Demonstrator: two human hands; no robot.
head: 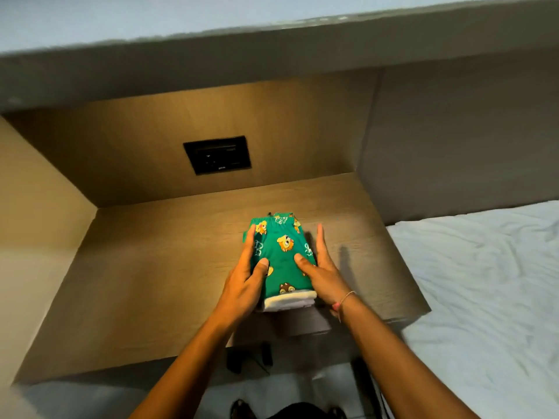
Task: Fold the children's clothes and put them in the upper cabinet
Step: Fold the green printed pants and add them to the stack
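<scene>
A small stack of folded children's clothes lies on the wooden shelf of an open niche. The top piece is green with cartoon animal prints; a white folded piece shows beneath it at the near end. My left hand grips the stack's left side, thumb on top. My right hand holds the right side, fingers straight along the edge and thumb pressed on the green cloth. A thin bracelet circles my right wrist. Whether the stack rests fully on the shelf or is slightly raised cannot be told.
A black socket panel sits in the niche's back wall. Wooden side walls close the niche on the left, and a grey wall stands on the right. A bed with a white wrinkled sheet lies to the right. Dark objects sit below the shelf's front edge.
</scene>
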